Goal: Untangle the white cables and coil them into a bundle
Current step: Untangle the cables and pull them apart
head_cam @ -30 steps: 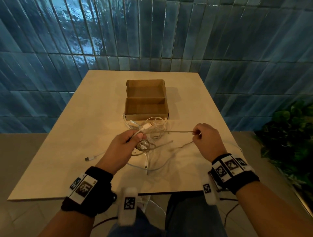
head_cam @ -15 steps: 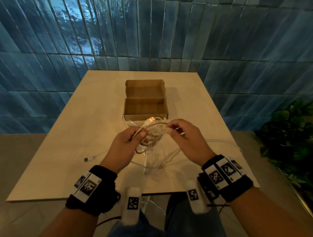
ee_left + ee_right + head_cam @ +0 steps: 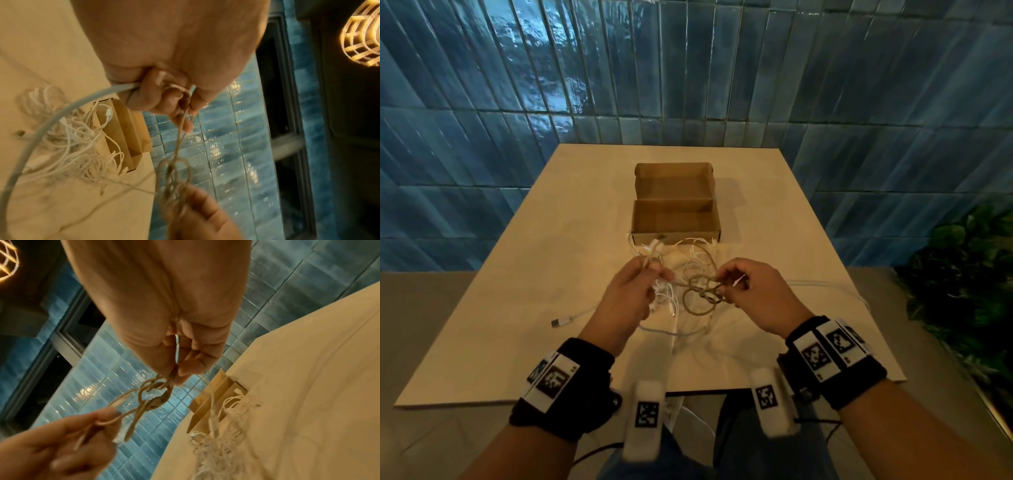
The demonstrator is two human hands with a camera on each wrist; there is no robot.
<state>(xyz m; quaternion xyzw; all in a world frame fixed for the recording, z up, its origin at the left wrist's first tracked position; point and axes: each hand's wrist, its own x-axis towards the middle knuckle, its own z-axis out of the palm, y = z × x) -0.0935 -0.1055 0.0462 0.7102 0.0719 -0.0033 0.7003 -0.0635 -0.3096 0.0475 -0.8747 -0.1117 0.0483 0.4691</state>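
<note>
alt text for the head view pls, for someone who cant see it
Two hands hold a knotted loop of cable between them above a table: left hand and right hand each pinch it. Tangled white cables lie beneath, before an open cardboard box.

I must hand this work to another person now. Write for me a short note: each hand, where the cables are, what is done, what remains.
Left hand: grips a thick white cable and pinches one end of the looped cable.
Right hand: pinches the same loops at their knot.
Loops hang above the table, between the hands.
The tangled pile lies in front of the open cardboard box; one plug lies at the left.
Done: no finished bundle visible.
Left: free the knot, untangle the pile, coil everything.
</note>
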